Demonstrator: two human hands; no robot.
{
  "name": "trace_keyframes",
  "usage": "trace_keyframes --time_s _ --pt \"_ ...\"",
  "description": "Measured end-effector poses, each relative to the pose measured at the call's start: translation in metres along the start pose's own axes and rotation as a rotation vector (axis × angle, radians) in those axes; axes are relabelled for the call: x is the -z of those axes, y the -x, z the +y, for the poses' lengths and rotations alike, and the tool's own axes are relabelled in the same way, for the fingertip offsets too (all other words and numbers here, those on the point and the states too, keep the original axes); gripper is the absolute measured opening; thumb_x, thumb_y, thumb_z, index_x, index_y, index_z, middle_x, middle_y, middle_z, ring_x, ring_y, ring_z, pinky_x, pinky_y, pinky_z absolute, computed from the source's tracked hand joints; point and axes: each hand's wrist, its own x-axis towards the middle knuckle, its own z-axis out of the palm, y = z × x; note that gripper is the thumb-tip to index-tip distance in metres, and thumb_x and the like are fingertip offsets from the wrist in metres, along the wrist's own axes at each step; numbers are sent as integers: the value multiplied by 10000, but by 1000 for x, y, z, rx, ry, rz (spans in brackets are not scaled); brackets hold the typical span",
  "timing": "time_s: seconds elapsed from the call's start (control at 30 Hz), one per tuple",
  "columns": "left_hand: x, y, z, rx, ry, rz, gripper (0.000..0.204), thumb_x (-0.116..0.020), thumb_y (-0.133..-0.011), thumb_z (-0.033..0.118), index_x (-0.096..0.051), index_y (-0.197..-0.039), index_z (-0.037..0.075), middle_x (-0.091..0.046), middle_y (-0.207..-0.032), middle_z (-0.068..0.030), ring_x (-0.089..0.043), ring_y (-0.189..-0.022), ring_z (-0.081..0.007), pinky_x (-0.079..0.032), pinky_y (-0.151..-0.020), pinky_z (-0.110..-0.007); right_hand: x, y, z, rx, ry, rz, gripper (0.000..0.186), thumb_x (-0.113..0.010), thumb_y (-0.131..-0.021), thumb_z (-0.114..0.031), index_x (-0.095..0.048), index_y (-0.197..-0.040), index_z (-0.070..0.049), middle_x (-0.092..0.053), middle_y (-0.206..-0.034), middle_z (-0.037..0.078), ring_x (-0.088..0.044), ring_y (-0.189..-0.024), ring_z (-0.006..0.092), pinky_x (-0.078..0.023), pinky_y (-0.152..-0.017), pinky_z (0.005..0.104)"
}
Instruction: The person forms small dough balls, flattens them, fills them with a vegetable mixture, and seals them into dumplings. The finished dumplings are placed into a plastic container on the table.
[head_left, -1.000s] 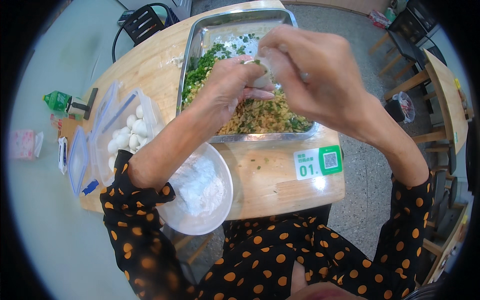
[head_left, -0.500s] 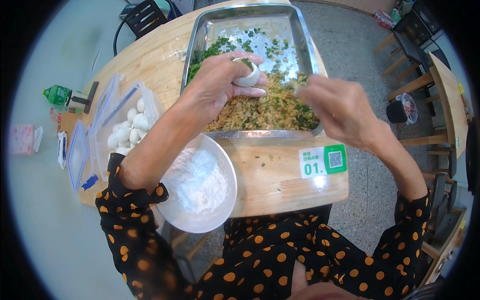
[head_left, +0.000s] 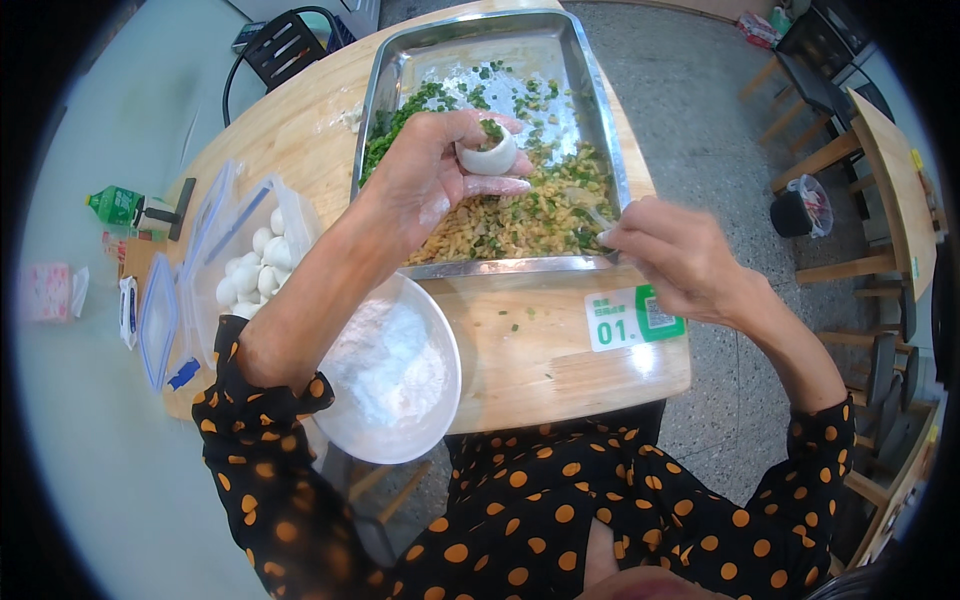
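My left hand [head_left: 432,165], dusted with flour, is closed round a small white dough cup [head_left: 488,160] above the metal tray. Some green and tan filling shows in the cup's mouth. Chopped filling [head_left: 480,225] covers the tray's near half, and chopped greens [head_left: 405,115] lie along its left side. At the tray's near right corner my right hand [head_left: 680,255] grips a thin utensil, apparently a spoon [head_left: 597,216], whose end dips into the filling. Its shape is only partly visible.
The metal tray [head_left: 490,268] rests on a wooden table [head_left: 530,370]. At its near left stands a bowl of white flour [head_left: 395,375]. Farther left, an open plastic box [head_left: 300,205] holds several white dough balls [head_left: 262,262]. A green-and-white card [head_left: 620,320] lies near the front edge.
My right hand has come down and slightly right, bringing the utensil's end into the filling. My left hand keeps holding the dough cup. The whole view has shifted slightly.
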Motion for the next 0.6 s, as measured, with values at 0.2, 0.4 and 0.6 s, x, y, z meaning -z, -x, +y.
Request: trace_keyframes --time_s 0.2,0.4,0.6 --pt "-5 3 2 -7 -11 27 428 -451 -865 77 -542 -1221 -142 -619 -1049 -232 -674 -964 -293 -611 -867 -403 4 0 -15 46 132 -59 260 -714 -744 -12 -679 -1001 -7 -636 -907 99 -670 -790 241 -579 -614 343" --pt "-12 6 0 34 -98 56 417 -435 -886 25 -505 -1276 -106 -620 -1120 -216 -685 -1001 -290 -612 -892 -401 11 -43 0 32 141 256 183 -688 -799 -18 -687 -982 -12 -636 -889 101 -647 -761 244 -527 -609 360" --pt "-12 7 -2 16 -16 -29 413 -453 -926 17 -459 -1326 -86 -618 -1196 -211 -688 -1069 -297 -607 -937 -416 2 -97 18 4 77 311 118 -672 -809 -58 -736 -881 11 -648 -838 111 -634 -781 295 -503 -704 430"
